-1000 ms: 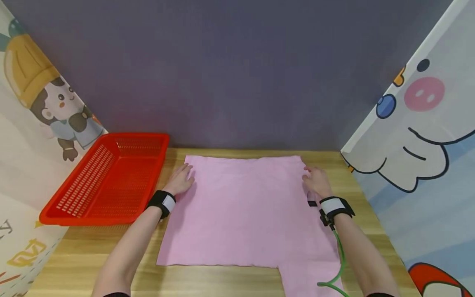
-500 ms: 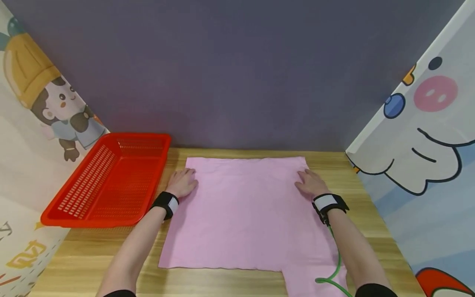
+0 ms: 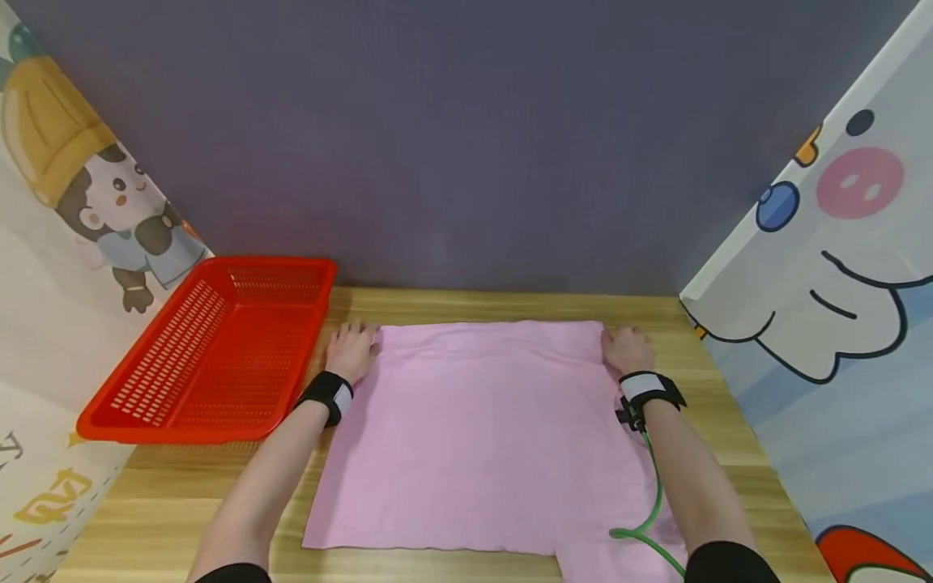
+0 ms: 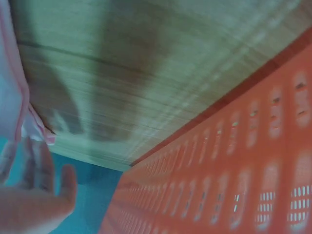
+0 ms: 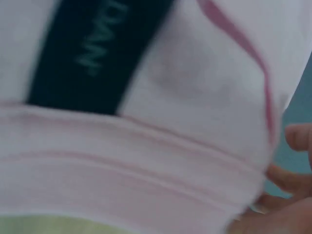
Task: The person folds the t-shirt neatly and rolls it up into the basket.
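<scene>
A light pink garment (image 3: 466,445) lies spread flat before me, with a sleeve-like part running down its lower right, out of view. Small creases cross its upper part. At its far left corner my left hand (image 3: 351,354) pinches the edge; in the left wrist view its fingers (image 4: 44,168) meet the cloth corner. My right hand (image 3: 628,351) grips the far right corner, its fingers (image 5: 287,180) bent at the cloth's edge. The right wrist view also shows a dark strip (image 5: 97,58) with the letters "DAN" on the garment, above a hem.
A red slotted plastic basket (image 3: 182,435) stands left of my left hand, close by the forearm. Behind the wooden table (image 3: 466,300) rises a dark grey panel (image 3: 466,146). Cartoon-printed walls flank both sides. A green cable (image 3: 649,518) hangs from my right wrist over the garment.
From lying over the garment's far corners, both hands have moved outward to its edges and hold it. The garment's far and near edges have shifted toward me, and creases have formed near the far edge.
</scene>
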A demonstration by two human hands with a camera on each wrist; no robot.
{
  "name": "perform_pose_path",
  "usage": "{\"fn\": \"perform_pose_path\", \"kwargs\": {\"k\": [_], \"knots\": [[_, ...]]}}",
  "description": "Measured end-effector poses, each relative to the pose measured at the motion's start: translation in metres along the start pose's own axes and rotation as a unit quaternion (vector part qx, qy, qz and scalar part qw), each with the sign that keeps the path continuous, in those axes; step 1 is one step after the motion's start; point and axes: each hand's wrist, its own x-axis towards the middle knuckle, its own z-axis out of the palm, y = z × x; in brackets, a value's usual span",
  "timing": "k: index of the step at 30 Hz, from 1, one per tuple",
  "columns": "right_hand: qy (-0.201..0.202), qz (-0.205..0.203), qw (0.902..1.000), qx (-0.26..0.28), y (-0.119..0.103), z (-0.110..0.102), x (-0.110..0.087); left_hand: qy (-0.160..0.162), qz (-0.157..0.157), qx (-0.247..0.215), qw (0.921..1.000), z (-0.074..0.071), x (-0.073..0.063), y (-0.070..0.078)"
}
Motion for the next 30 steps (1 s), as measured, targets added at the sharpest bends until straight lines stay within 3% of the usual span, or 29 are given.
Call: {"fn": "perform_pose_path", "kwargs": {"k": [4, 6, 8, 11, 14, 19, 22, 25, 27, 30], "knots": [[-0.023, -0.012, 0.9993, 0.028, -0.013, -0.002, 0.005, -0.076, -0.003, -0.02, 0.9969, -0.001, 0.006, -0.004], [-0.054, -0.012, 0.9949, 0.085, -0.02, -0.004, 0.007, -0.111, -0.001, -0.039, 0.9931, -0.003, 0.008, -0.005], [-0.079, -0.003, 0.9862, 0.146, -0.025, -0.008, 0.007, -0.125, 0.001, -0.054, 0.9907, -0.006, 0.009, -0.004], [-0.086, 0.022, 0.9719, 0.218, -0.028, -0.013, 0.008, -0.109, 0.002, -0.058, 0.9923, -0.009, 0.011, -0.002], [-0.062, 0.021, 0.9711, 0.23, -0.029, -0.016, 0.011, -0.076, 0.003, -0.043, 0.9962, -0.008, 0.014, -0.001], [-0.008, 0.004, 0.9756, 0.22, -0.027, -0.012, 0.023, -0.046, -0.012, -0.042, 0.998, -0.006, 0.017, -0.001], [0.032, -0.023, 0.9681, 0.248, -0.032, -0.013, 0.025, -0.005, -0.021, -0.062, 0.9979, -0.01, 0.017, 0.001], [0.098, -0.074, 0.949, 0.291, -0.04, -0.02, 0.021, 0.077, -0.014, -0.074, 0.9942, -0.015, 0.018, 0.002], [0.16, -0.115, 0.9237, 0.329, -0.045, -0.028, 0.017, 0.149, 0.007, -0.083, 0.9852, -0.019, 0.017, 0.003], [0.252, -0.175, 0.8697, 0.387, -0.049, -0.037, 0.01, 0.257, 0.048, -0.092, 0.9609, -0.022, 0.016, 0.003]]}}
